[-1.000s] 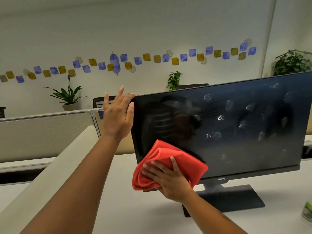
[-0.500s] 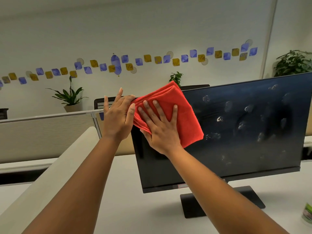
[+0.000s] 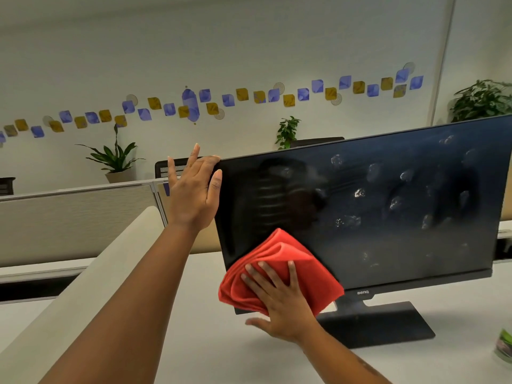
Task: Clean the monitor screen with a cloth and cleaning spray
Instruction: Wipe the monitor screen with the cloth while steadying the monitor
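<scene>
A black monitor (image 3: 388, 217) stands on a white desk (image 3: 194, 328), its dark screen dotted with several foamy spray spots on the right half. My left hand (image 3: 194, 192) grips the monitor's top left corner, fingers wrapped over the edge. My right hand (image 3: 279, 297) presses a folded red cloth (image 3: 279, 270) flat against the lower left corner of the screen. The left part of the screen looks smeared and free of spots. A bottle with a green label (image 3: 504, 347) shows only partly at the right edge.
The monitor's flat dark base (image 3: 388, 325) lies on the desk. A beige partition (image 3: 77, 212) runs behind the desk on the left, with a rounded beige ledge (image 3: 91, 273) near my left arm. Potted plants (image 3: 116, 162) stand behind.
My right hand has slid the red cloth down from the screen's top left corner to its lower left corner. My left hand keeps its hold on the monitor's corner.
</scene>
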{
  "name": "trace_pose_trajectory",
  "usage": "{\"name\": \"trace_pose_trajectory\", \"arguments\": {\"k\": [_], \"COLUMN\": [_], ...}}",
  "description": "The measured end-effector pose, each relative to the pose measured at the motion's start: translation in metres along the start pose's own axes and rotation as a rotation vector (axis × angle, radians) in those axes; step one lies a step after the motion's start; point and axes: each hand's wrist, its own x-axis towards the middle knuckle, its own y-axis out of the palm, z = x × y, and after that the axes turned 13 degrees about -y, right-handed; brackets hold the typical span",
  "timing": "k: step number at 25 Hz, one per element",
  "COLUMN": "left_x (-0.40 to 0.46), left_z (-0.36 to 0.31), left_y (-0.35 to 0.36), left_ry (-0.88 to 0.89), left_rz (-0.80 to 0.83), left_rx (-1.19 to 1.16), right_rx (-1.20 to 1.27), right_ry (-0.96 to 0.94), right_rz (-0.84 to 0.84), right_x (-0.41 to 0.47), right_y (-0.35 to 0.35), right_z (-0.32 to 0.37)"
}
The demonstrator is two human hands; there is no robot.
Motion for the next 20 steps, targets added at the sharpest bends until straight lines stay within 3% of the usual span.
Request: {"name": "trace_pose_trajectory", "arguments": {"k": [5,14,20], "left_x": [0.0,0.002,-0.002], "left_z": [-0.004,-0.008,-0.012], "left_y": [0.0,-0.001,0.001], "left_ry": [-0.007,-0.035,-0.031], "left_rz": [0.025,0.058,0.023], "left_rx": [0.05,-0.015,0.161], "right_rx": [-0.051,0.055,0.058], "right_ry": [-0.026,0.249,0.401], "right_rz": [0.068,-0.294,-0.37], "right_x": [-0.017,0.111,0.111], "right_y": [0.008,-0.066,-0.084], "right_z": [0.004,-0.076,-0.126]}}
